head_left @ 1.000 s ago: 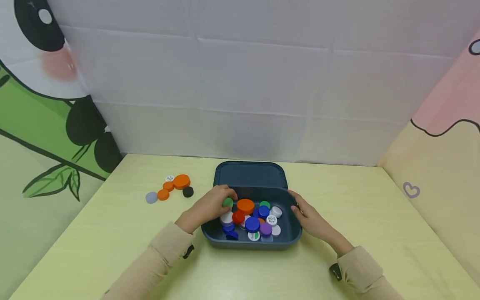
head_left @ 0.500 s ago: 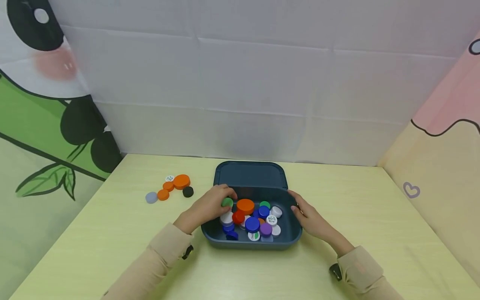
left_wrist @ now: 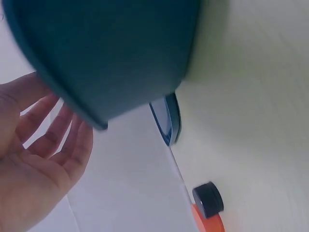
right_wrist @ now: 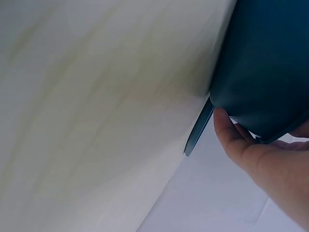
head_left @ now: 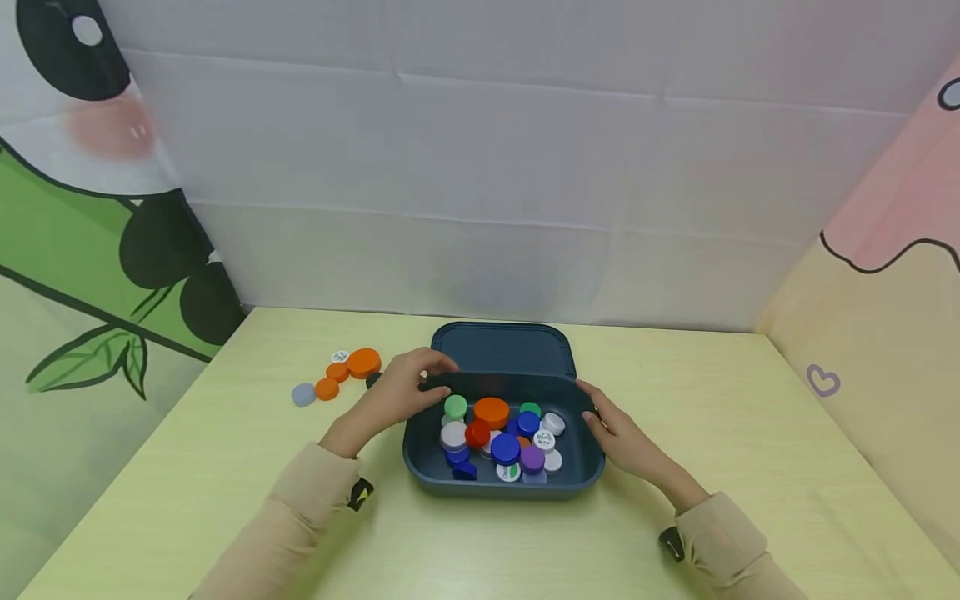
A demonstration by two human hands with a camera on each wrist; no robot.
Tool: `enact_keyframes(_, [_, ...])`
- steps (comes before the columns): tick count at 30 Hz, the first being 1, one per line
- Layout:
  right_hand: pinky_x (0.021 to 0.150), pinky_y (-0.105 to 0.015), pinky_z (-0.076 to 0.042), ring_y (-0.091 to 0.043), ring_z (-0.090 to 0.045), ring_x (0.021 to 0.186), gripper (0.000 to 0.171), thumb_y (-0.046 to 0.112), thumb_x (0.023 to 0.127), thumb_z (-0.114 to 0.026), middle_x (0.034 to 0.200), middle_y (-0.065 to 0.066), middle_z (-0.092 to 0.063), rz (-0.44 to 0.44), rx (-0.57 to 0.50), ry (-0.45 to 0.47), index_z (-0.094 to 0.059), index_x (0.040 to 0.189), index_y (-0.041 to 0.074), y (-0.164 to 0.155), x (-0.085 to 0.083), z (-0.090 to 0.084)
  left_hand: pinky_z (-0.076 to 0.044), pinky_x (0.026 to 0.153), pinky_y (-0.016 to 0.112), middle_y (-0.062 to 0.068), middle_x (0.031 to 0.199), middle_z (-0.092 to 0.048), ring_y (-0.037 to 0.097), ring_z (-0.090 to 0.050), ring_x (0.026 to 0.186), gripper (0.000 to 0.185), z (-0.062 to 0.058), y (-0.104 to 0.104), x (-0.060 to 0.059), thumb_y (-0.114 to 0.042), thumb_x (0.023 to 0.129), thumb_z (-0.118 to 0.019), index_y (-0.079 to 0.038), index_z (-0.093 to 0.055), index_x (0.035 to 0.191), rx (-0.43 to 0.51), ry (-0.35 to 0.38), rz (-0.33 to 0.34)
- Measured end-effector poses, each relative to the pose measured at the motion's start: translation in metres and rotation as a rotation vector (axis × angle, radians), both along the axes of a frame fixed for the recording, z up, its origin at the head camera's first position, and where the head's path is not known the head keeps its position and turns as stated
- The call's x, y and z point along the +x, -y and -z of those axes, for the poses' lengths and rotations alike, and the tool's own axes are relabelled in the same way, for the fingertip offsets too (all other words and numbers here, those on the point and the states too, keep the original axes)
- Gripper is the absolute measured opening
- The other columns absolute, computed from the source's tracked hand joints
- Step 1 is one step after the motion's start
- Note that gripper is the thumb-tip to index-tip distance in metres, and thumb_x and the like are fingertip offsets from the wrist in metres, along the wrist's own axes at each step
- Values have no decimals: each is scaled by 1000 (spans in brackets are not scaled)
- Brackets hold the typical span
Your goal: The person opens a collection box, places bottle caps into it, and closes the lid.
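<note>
A dark blue box stands open mid-table, its lid lying flat behind it. Inside are several bottle caps, among them a green cap, a big orange one and a blue one. My left hand hovers at the box's back left corner, fingers relaxed and holding nothing. The left wrist view shows its bare palm beside the box. My right hand rests against the box's right wall. The right wrist view shows its thumb touching that box.
To the left of the box lie loose caps: a large orange cap, a small orange cap, a grey cap and a white cap. A black cap sits just behind my left hand. Cloth walls close in three sides.
My left hand has let go of the green cap, which now lies in the box. The hand has drawn back up and left to the box's corner. The right hand has stayed put.
</note>
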State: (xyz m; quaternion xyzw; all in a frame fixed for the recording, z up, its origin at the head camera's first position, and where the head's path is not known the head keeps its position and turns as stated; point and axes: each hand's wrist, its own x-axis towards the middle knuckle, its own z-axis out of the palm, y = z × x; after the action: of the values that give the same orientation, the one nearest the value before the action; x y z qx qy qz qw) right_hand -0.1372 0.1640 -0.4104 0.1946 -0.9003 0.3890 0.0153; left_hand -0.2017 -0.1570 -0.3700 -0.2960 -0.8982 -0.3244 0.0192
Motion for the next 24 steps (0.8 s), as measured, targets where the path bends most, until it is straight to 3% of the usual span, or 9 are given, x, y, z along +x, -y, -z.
enact_keyframes(5, [104, -56, -27, -43, -29, 132, 46, 5, 97, -37, 142, -27, -31, 2, 2, -4, -24, 140, -6, 0, 0, 0, -51, 84, 44, 13, 111, -62, 31, -59, 100, 30, -4, 15, -8, -11, 83, -65, -4, -60, 111, 85, 51, -42])
enact_keyframes(11, [104, -56, -28, -43, -30, 131, 47, 5, 97, -37, 142, -27, -31, 5, 3, 0, -24, 140, -5, 0, -1, -1, -49, 87, 47, 18, 113, -60, 36, -57, 103, 29, 3, 35, -21, -9, 83, -64, -3, -59, 112, 108, 97, -87])
enact_keyframes(20, [105, -55, -27, -42, -27, 133, 48, 5, 96, -37, 144, -26, -29, 10, -5, 37, -23, 141, -3, 1, -3, 1, -47, 89, 49, 24, 109, -60, 41, -57, 101, 29, 24, 63, -35, -4, 82, -64, 4, -58, 109, 78, 102, -163])
enact_keyframes(24, [105, -55, -27, -42, -28, 133, 48, 4, 96, -38, 144, -26, -30, 7, -4, 32, -23, 141, -3, 1, -4, 2, -46, 90, 50, 25, 109, -60, 42, -56, 103, 29, 27, 72, -38, -2, 82, -63, 6, -58, 109, 48, 101, -186])
